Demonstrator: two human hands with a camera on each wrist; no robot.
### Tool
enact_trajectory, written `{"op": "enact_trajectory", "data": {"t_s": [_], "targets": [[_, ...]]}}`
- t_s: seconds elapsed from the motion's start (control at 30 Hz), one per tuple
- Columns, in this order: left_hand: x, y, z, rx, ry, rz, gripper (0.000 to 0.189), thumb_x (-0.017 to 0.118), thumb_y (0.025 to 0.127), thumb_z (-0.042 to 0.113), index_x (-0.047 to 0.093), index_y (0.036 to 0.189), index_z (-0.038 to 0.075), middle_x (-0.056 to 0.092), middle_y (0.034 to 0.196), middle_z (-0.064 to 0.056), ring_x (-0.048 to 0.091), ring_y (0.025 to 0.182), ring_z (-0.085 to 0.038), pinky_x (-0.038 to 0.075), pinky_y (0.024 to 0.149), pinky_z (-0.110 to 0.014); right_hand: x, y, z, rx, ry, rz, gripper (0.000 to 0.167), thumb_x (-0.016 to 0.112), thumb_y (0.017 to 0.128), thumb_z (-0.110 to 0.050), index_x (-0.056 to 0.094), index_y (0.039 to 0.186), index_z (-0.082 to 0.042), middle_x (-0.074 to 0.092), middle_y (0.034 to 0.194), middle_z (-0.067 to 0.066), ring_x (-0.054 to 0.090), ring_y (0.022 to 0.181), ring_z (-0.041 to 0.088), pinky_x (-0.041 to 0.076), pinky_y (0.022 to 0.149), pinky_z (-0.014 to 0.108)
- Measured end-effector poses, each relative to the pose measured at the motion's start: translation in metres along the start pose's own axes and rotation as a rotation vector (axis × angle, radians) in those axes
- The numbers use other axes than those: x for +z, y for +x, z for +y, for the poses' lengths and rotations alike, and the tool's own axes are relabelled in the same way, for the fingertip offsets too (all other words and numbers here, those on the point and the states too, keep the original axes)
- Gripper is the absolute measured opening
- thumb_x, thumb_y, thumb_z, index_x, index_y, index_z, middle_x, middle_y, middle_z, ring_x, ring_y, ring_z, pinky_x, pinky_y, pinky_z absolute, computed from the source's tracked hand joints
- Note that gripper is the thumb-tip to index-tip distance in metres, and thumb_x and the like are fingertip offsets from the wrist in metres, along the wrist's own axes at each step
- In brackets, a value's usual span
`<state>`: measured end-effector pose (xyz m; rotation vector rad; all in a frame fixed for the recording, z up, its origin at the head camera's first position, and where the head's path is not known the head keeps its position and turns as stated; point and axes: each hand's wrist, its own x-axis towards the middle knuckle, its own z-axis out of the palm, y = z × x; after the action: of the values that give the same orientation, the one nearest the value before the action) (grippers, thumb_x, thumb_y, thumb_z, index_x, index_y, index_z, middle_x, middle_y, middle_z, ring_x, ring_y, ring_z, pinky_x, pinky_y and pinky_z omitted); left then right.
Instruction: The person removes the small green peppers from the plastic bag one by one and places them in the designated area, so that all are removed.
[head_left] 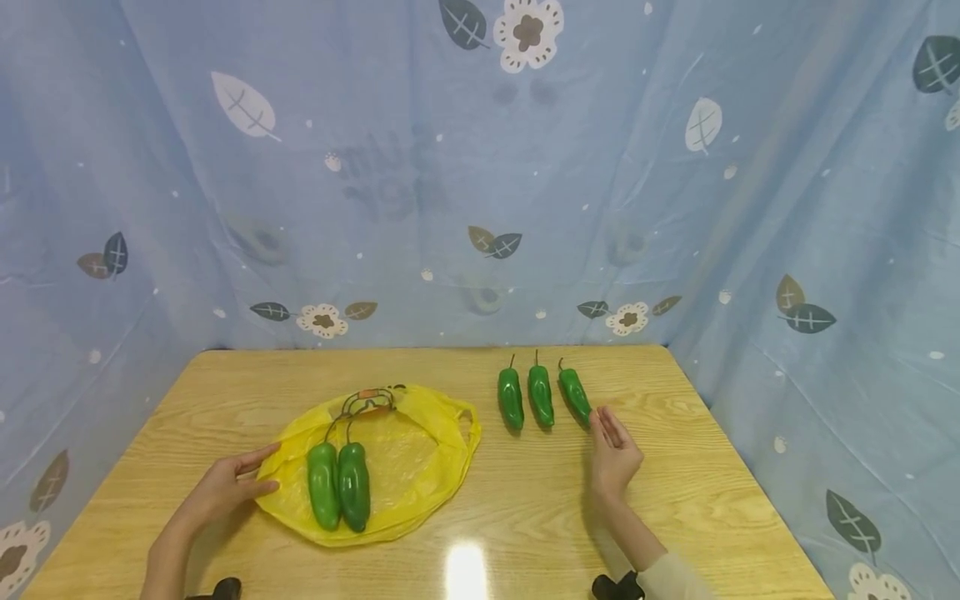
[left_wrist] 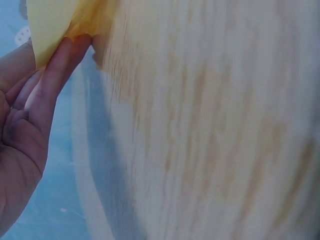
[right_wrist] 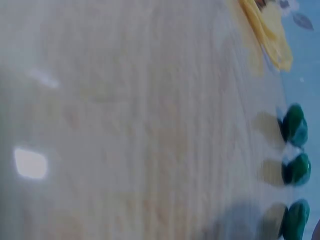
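A yellow plastic bag (head_left: 408, 458) lies spread on the table, and my left hand (head_left: 225, 485) pinches its left edge. In the left wrist view the yellow plastic (left_wrist: 50, 25) runs between thumb and fingers. Two green chili peppers (head_left: 323, 487) (head_left: 354, 487) rest side by side on the bag, thin dark stems pointing away. To the right, three more green peppers (head_left: 511, 400) (head_left: 540, 397) (head_left: 573, 395) lie in a row. My right hand (head_left: 615, 458) pinches the near tip of the rightmost, slightly slanted pepper (right_wrist: 296, 220).
The wooden table (head_left: 510, 517) backs onto a blue patterned curtain (head_left: 420, 183), which also hangs along both sides. A printed patch (head_left: 367, 402) shows at the bag's far side, and a bag handle loop (head_left: 471, 425) points toward the pepper row.
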<state>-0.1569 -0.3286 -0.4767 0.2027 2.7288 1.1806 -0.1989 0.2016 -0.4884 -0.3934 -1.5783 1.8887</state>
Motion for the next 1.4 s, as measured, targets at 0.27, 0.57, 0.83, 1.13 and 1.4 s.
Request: {"op": "enact_trajectory", "data": {"t_s": [0.27, 0.57, 0.83, 1.13, 1.4], "targets": [[-0.002, 0.001, 0.003, 0.001, -0.001, -0.005, 0.066, 0.067, 0.091, 0.024, 0.04, 0.14, -0.009, 0.038, 0.141, -0.033, 0.039, 0.123, -0.056, 0.045, 0.093, -0.057, 0.004, -0.018, -0.005, -0.028, 0.059, -0.071, 0.034, 0.067, 0.087, 0.002, 0.06, 0.117, 0.014, 0.066, 0.114, 0.019, 0.068, 0.097, 0.008, 0.051, 0.084, 0.018], [-0.002, -0.001, 0.004, -0.018, -0.015, -0.019, 0.067, 0.068, 0.09, 0.024, 0.04, 0.141, -0.009, 0.038, 0.141, -0.033, 0.038, 0.124, -0.056, 0.047, 0.093, -0.055, 0.008, -0.044, -0.003, -0.013, 0.063, -0.142, 0.032, 0.066, 0.088, 0.003, 0.061, 0.117, 0.015, 0.063, 0.116, 0.026, 0.068, 0.094, 0.005, 0.052, 0.084, 0.019], [0.0, -0.001, 0.001, -0.019, -0.022, -0.018, 0.067, 0.068, 0.09, 0.024, 0.039, 0.141, -0.009, 0.038, 0.141, -0.033, 0.038, 0.124, -0.056, 0.046, 0.093, -0.056, 0.021, -0.07, -0.001, 0.059, 0.038, -0.25, 0.033, 0.067, 0.088, -0.001, 0.061, 0.118, 0.011, 0.061, 0.12, 0.027, 0.067, 0.097, 0.008, 0.052, 0.086, 0.021], [-0.001, -0.002, -0.002, -0.026, -0.018, -0.015, 0.068, 0.068, 0.09, 0.024, 0.038, 0.142, -0.008, 0.036, 0.141, -0.034, 0.039, 0.124, -0.056, 0.046, 0.093, -0.056, 0.049, -0.104, 0.005, 0.111, 0.14, -0.37, 0.038, 0.065, 0.088, 0.004, 0.055, 0.122, 0.017, 0.056, 0.122, 0.034, 0.067, 0.1, 0.015, 0.052, 0.087, 0.024], [0.0, -0.002, -0.002, -0.021, -0.013, -0.011, 0.068, 0.068, 0.09, 0.023, 0.038, 0.142, -0.009, 0.036, 0.14, -0.036, 0.04, 0.122, -0.056, 0.046, 0.093, -0.056, 0.088, -0.146, -0.006, 0.201, 0.207, -0.501, 0.037, 0.065, 0.088, 0.003, 0.056, 0.121, 0.015, 0.054, 0.125, 0.033, 0.064, 0.108, 0.028, 0.052, 0.089, 0.027]]}}
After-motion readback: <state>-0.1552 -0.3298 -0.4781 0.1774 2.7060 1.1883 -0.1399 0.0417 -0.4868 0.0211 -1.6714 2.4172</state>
